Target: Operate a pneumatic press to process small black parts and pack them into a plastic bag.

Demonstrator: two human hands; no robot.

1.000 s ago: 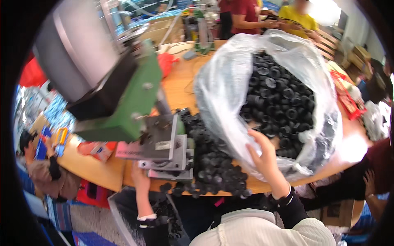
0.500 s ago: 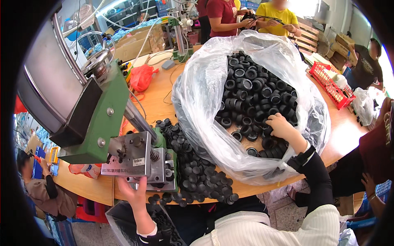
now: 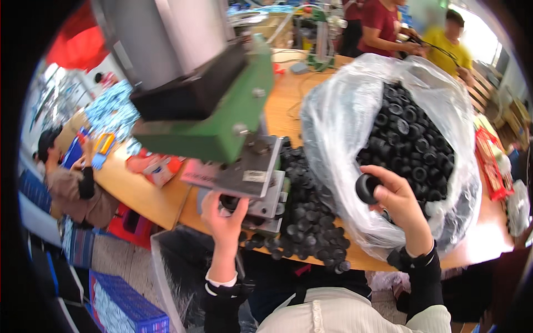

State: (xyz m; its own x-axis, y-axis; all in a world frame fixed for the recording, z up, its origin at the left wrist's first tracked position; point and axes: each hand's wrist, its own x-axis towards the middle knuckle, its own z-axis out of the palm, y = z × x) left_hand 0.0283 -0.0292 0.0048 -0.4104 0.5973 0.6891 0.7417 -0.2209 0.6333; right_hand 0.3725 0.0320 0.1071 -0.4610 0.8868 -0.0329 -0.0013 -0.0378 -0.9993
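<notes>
My right hand (image 3: 401,200) pinches a small black rubber tyre (image 3: 366,189) between thumb and fingers, in front of the near side of a clear plastic bag (image 3: 333,127). Many more black tyres (image 3: 413,133) fill that bag. At the green bench press (image 3: 222,133), my left hand (image 3: 224,219) reaches under the steel die plate (image 3: 244,175). Its thumb and finger straddle a round black part (image 3: 228,202), which looks like another tyre and is partly hidden by the plate. Small black discs (image 3: 311,227) lie heaped between the press and the bag.
Below the table's front edge stands a plastic-lined bin (image 3: 180,266) by my left arm. A red and white packet (image 3: 161,169) lies left of the press. Co-workers are at the far side and far left. A red basket (image 3: 491,161) sits at the right.
My right hand has come out of the bag with a tyre, moving toward the press. The view has swung left. My left hand stays at the die, now around a round black part.
</notes>
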